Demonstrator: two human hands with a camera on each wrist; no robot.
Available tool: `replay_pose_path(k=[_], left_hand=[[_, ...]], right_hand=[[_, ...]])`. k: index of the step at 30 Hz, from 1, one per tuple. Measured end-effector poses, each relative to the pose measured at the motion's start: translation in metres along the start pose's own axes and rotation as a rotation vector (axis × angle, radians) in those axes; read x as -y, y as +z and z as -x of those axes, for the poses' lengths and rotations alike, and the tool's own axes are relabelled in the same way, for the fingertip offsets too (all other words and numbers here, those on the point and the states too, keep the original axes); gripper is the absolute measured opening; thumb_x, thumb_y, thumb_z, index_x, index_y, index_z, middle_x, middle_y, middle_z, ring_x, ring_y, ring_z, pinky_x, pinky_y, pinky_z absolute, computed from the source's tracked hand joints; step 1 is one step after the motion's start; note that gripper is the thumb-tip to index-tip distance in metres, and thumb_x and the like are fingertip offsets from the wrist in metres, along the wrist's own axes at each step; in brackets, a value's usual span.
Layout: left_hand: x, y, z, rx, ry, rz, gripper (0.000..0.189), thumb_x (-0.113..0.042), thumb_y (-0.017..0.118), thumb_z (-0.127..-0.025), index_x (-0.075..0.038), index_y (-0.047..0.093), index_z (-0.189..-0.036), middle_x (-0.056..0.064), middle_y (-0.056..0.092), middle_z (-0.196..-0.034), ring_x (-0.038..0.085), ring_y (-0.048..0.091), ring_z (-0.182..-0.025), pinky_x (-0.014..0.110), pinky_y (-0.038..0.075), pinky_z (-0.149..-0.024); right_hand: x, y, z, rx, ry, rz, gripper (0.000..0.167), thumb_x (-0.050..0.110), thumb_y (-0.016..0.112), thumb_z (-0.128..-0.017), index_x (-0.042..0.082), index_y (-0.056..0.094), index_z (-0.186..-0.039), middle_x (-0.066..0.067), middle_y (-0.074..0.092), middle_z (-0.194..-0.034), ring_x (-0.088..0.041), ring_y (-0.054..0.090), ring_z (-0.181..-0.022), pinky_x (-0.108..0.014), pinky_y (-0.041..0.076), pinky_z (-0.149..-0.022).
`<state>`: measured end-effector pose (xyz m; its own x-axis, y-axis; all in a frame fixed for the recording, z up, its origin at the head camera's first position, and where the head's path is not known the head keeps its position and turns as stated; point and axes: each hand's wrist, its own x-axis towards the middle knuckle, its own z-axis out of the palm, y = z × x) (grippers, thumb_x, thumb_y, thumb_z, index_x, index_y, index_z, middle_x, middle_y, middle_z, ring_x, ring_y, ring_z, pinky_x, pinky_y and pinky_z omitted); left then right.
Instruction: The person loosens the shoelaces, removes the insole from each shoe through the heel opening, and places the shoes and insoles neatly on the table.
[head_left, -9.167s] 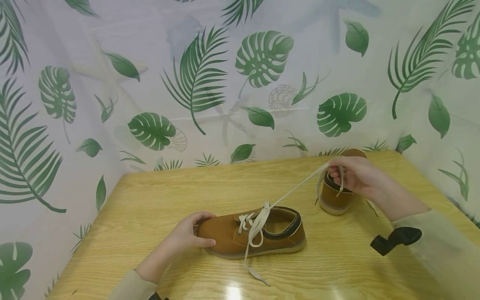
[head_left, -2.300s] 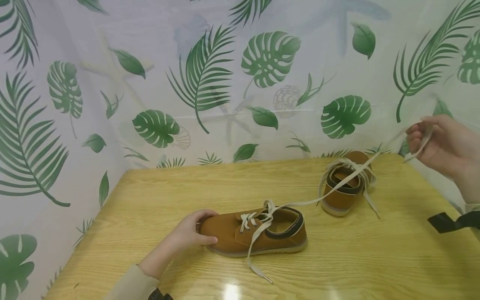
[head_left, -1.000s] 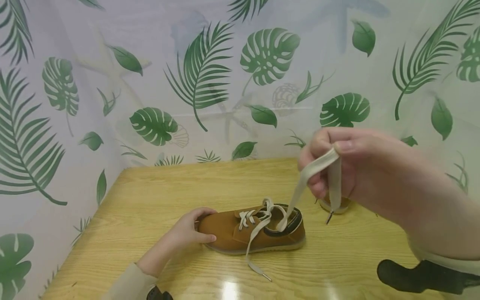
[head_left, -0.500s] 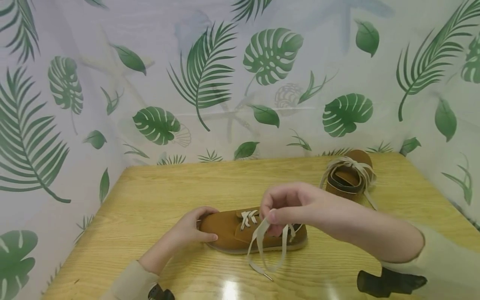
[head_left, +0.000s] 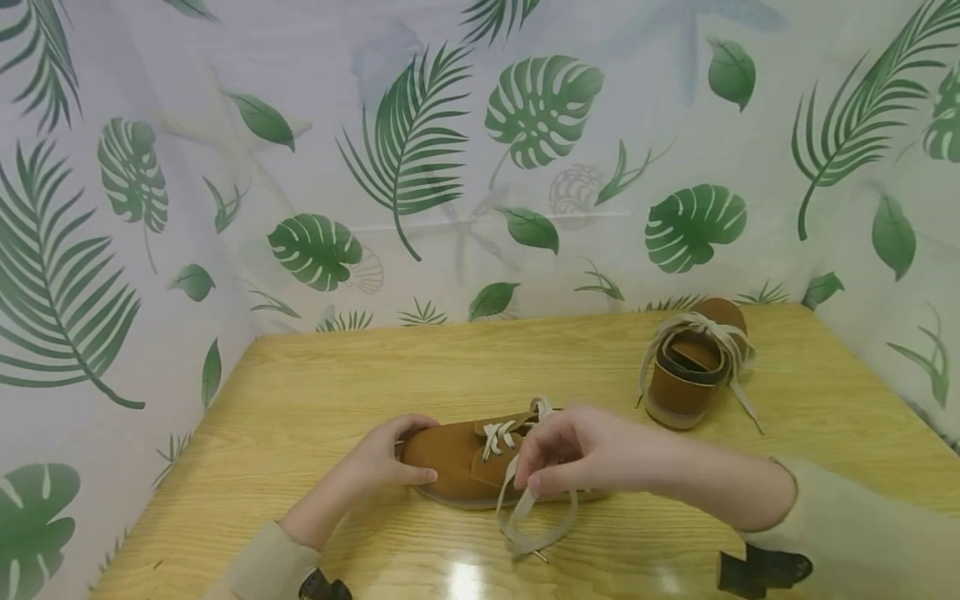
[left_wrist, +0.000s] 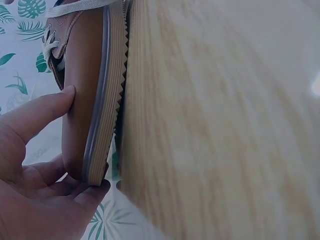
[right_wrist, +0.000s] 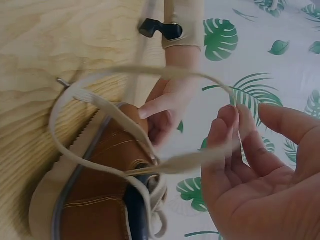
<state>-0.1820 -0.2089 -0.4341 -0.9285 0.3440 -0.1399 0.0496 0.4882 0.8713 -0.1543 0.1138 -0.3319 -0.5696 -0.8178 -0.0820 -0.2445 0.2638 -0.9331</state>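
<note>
A brown low shoe (head_left: pixel 450 458) with a pale sole lies lengthwise on the wooden table, toe to the left. My left hand (head_left: pixel 375 457) grips its toe, thumb (left_wrist: pixel 62 100) on the near side and fingers around the tip. The right hand (head_left: pixel 600 454) is over the shoe's opening and hides much of the heel half. Its curled fingers hold a cream shoelace (right_wrist: pixel 200 75), which runs between the fingers while the thumb stands apart in the right wrist view. This lace hangs in a wide loop on the near side. A metal lace tip (head_left: pixel 540 556) shows below it.
A second brown shoe (head_left: pixel 686 392) stands at the back right, heel toward me, its laces tied in a bow (head_left: pixel 712 327). Leaf-printed cloth (head_left: pixel 450 183) hangs behind and beside the wooden table (head_left: pixel 360 367).
The right hand carried the lace from far right, past close to the camera, leftward and down over the shoe; lately it sank slightly nearer me. The left hand keeps holding the toe.
</note>
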Motion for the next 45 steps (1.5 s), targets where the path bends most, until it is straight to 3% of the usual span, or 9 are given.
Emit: replay_pose_path(k=[4, 9, 13, 27, 45], left_hand=[[0.001, 0.001, 0.000, 0.001, 0.007, 0.006, 0.064, -0.001, 0.084, -0.088, 0.000, 0.056, -0.146, 0.022, 0.060, -0.142, 0.042, 0.061, -0.132, 0.045, 0.062, -0.102], [0.002, 0.002, 0.000, -0.006, 0.012, 0.004, 0.065, 0.000, 0.084, -0.088, 0.000, 0.055, -0.146, 0.022, 0.060, -0.142, 0.041, 0.060, -0.132, 0.046, 0.062, -0.103], [0.002, 0.003, 0.000, -0.006, 0.011, 0.000, 0.065, 0.000, 0.084, -0.088, 0.000, 0.056, -0.146, 0.022, 0.061, -0.142, 0.040, 0.060, -0.132, 0.045, 0.062, -0.104], [-0.003, -0.002, 0.000, 0.021, -0.005, 0.022, 0.065, 0.000, 0.084, -0.089, 0.000, 0.055, -0.147, 0.023, 0.059, -0.144, 0.041, 0.060, -0.133, 0.045, 0.062, -0.104], [-0.009, -0.006, 0.000, 0.020, -0.035, 0.025, 0.063, 0.000, 0.084, -0.088, -0.002, 0.056, -0.145, 0.021, 0.060, -0.143, 0.040, 0.060, -0.132, 0.044, 0.062, -0.103]], right_hand=[[-0.006, 0.000, 0.000, 0.001, 0.024, -0.004, 0.019, 0.013, 0.072, -0.099, -0.002, 0.076, -0.110, -0.010, 0.078, -0.107, -0.008, 0.071, -0.092, -0.020, 0.061, -0.085], [-0.009, -0.005, 0.001, -0.005, 0.046, -0.012, 0.022, 0.014, 0.071, -0.101, -0.005, 0.074, -0.112, -0.006, 0.077, -0.104, -0.013, 0.071, -0.093, -0.024, 0.062, -0.086], [-0.011, -0.011, 0.001, -0.028, 0.076, -0.041, 0.022, 0.013, 0.069, -0.103, -0.005, 0.071, -0.114, -0.010, 0.077, -0.105, -0.018, 0.070, -0.095, -0.026, 0.063, -0.089], [-0.016, -0.044, -0.013, -0.163, 0.142, -0.026, 0.034, 0.021, 0.069, -0.102, -0.007, 0.068, -0.122, -0.010, 0.077, -0.108, -0.020, 0.070, -0.097, -0.029, 0.061, -0.090], [-0.028, -0.057, -0.026, -0.205, 0.182, -0.044, 0.027, 0.015, 0.067, -0.102, -0.007, 0.069, -0.117, -0.007, 0.076, -0.102, -0.016, 0.070, -0.092, -0.029, 0.063, -0.087]])
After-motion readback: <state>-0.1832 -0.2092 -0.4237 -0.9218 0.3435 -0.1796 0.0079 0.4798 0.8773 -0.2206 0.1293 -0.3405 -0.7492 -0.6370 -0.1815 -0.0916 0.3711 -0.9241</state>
